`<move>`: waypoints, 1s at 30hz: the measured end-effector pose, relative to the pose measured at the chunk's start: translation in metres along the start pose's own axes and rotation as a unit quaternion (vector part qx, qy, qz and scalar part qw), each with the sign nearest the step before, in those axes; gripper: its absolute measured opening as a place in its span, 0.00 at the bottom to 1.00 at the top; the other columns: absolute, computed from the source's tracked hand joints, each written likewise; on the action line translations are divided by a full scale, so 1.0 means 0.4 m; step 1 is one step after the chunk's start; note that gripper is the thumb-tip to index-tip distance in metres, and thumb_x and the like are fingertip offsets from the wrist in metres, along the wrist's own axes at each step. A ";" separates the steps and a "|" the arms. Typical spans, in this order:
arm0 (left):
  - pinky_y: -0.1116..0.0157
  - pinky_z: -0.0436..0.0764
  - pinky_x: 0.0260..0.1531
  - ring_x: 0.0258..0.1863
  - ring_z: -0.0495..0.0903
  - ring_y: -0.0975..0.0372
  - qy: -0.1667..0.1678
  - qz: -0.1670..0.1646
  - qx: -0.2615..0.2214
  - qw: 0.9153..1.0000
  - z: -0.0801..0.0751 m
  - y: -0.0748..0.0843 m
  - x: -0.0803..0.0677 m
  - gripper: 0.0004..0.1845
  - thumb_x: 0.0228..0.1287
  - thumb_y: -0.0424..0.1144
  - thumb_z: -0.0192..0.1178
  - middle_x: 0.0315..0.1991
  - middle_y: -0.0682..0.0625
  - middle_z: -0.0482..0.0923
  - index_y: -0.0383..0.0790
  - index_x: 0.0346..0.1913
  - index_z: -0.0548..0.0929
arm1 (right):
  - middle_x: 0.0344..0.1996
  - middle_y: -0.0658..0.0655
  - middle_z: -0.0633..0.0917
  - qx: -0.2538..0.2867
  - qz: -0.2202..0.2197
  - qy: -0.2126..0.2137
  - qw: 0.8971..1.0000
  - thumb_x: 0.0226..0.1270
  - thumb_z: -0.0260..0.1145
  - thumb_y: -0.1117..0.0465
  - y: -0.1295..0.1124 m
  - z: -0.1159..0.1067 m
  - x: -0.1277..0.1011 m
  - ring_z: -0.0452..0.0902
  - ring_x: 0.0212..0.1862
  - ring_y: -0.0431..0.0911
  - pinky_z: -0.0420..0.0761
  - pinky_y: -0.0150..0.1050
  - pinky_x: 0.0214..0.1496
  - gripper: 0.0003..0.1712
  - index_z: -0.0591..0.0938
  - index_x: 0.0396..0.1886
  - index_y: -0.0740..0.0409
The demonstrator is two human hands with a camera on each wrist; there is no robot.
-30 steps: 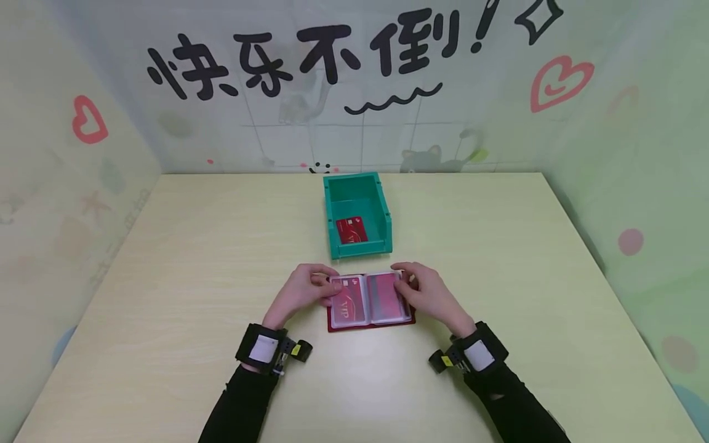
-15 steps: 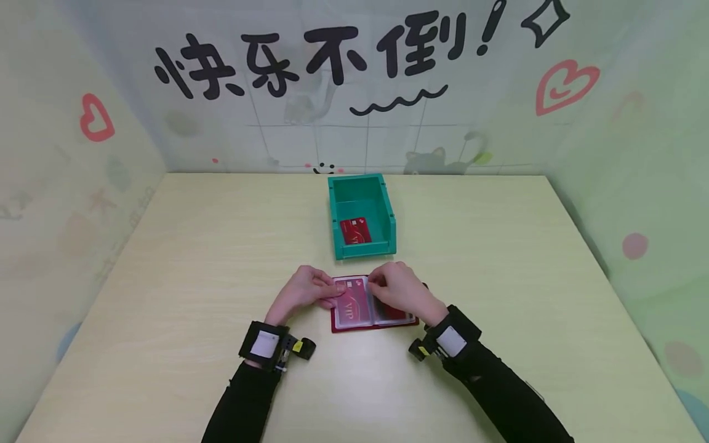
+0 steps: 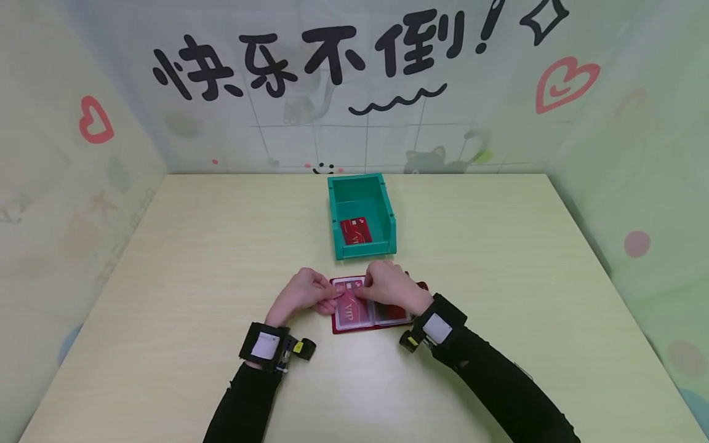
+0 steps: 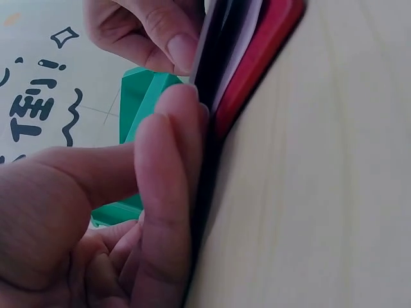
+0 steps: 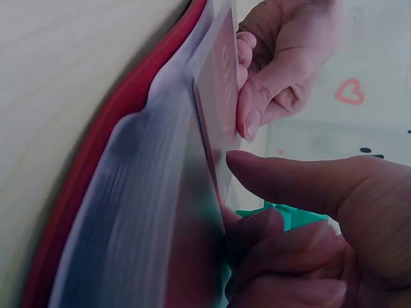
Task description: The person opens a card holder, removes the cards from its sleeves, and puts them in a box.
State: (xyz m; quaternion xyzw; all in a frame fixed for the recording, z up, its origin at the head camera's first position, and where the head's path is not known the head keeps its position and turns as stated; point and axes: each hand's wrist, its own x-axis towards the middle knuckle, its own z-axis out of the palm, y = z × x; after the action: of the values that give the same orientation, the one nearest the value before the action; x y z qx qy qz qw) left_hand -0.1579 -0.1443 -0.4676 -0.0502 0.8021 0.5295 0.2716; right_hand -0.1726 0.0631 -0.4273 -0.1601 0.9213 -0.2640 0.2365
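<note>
A small red card holder lies spread on the table, its clear sleeves holding cards. On its left page a red card marked VIP shows through the plastic. My left hand pinches the outer left edge of that page between thumb and fingers. From above, my right hand reaches over the holder's middle, its thumb at the top edge of the left page and its fingers curled behind. The right page looks dark red and is partly covered by that hand. In the right wrist view the stacked sleeves show edge-on.
Just behind the holder stands a teal open-front bin with a red VIP card lying in it. The pale wooden table is enclosed by printed walls at the back and both sides.
My right hand has moved left, from the outer edge of the right page to the top of the left one. The right page has turned from pink to dark red. My left hand stays put.
</note>
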 end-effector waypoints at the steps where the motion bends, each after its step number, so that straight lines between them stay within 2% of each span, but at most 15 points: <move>1: 0.70 0.85 0.26 0.19 0.86 0.63 0.001 -0.001 0.004 1.000 0.001 0.000 0.000 0.12 0.65 0.40 0.68 0.23 0.46 0.86 0.30 0.38 0.85 | 0.22 0.53 0.85 0.005 0.004 -0.005 1.000 0.64 0.73 0.51 0.001 0.000 0.002 0.77 0.24 0.43 0.74 0.29 0.25 0.15 0.86 0.34 0.60; 8: 0.70 0.84 0.25 0.18 0.84 0.65 0.007 0.006 0.016 1.000 0.004 0.002 -0.003 0.12 0.66 0.39 0.67 0.21 0.48 0.85 0.30 0.36 0.84 | 0.20 0.53 0.84 0.025 0.014 -0.011 1.000 0.64 0.73 0.51 0.007 0.006 0.007 0.76 0.24 0.44 0.71 0.30 0.24 0.15 0.86 0.30 0.59; 15: 0.70 0.83 0.23 0.17 0.83 0.64 0.015 -0.010 0.018 1.000 0.008 0.004 0.000 0.12 0.66 0.40 0.68 0.20 0.48 0.84 0.31 0.36 0.84 | 0.17 0.53 0.82 0.056 0.013 -0.006 0.998 0.62 0.75 0.51 0.025 0.019 0.009 0.74 0.23 0.43 0.68 0.30 0.23 0.17 0.83 0.23 0.58; 20: 0.70 0.82 0.21 0.16 0.83 0.65 0.014 0.004 0.017 1.000 0.009 0.005 0.001 0.11 0.67 0.38 0.66 0.19 0.48 0.84 0.30 0.37 0.83 | 0.19 0.53 0.82 0.076 0.033 -0.008 0.997 0.63 0.74 0.50 0.032 0.020 0.011 0.73 0.23 0.43 0.68 0.30 0.22 0.17 0.82 0.24 0.58; 23: 0.71 0.81 0.20 0.16 0.82 0.65 0.015 0.011 0.016 1.000 0.009 0.004 0.000 0.11 0.68 0.38 0.65 0.19 0.49 0.84 0.30 0.37 0.82 | 0.16 0.52 0.79 0.099 0.044 -0.014 0.994 0.64 0.73 0.50 0.036 0.018 0.010 0.71 0.20 0.42 0.67 0.29 0.20 0.17 0.82 0.25 0.57; 27: 0.71 0.81 0.19 0.16 0.81 0.66 0.014 0.022 0.013 1.000 0.009 0.001 -0.001 0.10 0.69 0.36 0.64 0.19 0.49 0.83 0.29 0.37 0.82 | 0.11 0.51 0.74 0.149 0.035 -0.025 0.988 0.66 0.72 0.53 0.044 0.016 0.006 0.67 0.14 0.41 0.65 0.29 0.17 0.15 0.82 0.26 0.59; 30: 0.71 0.81 0.20 0.16 0.81 0.66 0.005 0.035 0.007 0.999 0.007 -0.003 0.000 0.10 0.70 0.35 0.63 0.19 0.50 0.83 0.28 0.38 0.82 | 0.11 0.51 0.75 0.178 0.026 -0.033 0.983 0.69 0.70 0.55 0.052 0.017 0.003 0.68 0.12 0.40 0.66 0.29 0.16 0.14 0.82 0.27 0.59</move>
State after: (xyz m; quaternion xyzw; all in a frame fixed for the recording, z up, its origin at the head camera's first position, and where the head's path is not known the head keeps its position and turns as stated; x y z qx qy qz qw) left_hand -0.1564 -0.1423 -0.4697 -0.0231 0.8088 0.5323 0.2490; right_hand -0.1738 0.0767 -0.4447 -0.0997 0.8549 -0.4122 0.2987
